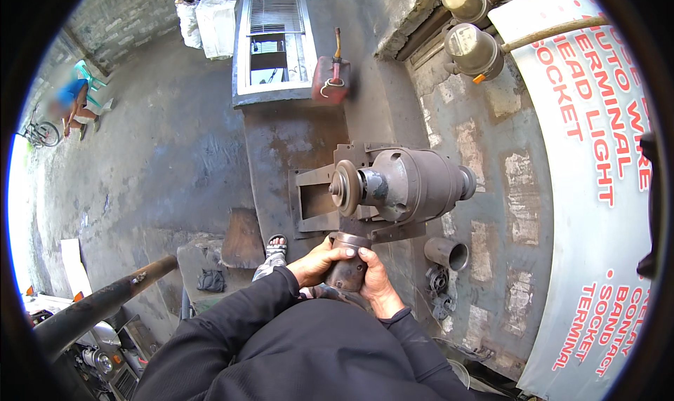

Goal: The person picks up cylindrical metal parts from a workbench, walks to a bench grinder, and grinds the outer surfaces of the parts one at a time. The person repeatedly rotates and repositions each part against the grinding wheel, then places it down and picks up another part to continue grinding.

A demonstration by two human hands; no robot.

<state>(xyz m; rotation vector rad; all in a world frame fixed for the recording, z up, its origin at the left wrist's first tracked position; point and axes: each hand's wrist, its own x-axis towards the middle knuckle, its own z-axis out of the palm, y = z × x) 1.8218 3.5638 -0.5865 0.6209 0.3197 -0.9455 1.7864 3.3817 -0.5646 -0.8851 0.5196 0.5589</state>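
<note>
Dark metal bench (pixel 281 145) carries grinder motor (pixel 407 183) and red can (pixel 330 78).

Both palms hide the rusty metal cylinder's (pixel 347 264) lower half.

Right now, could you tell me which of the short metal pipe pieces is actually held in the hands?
The rusty pipe piece just below the grinder, clasped between the left hand and right hand. The other flared pipe piece lies untouched to the right, by the wall.
</note>
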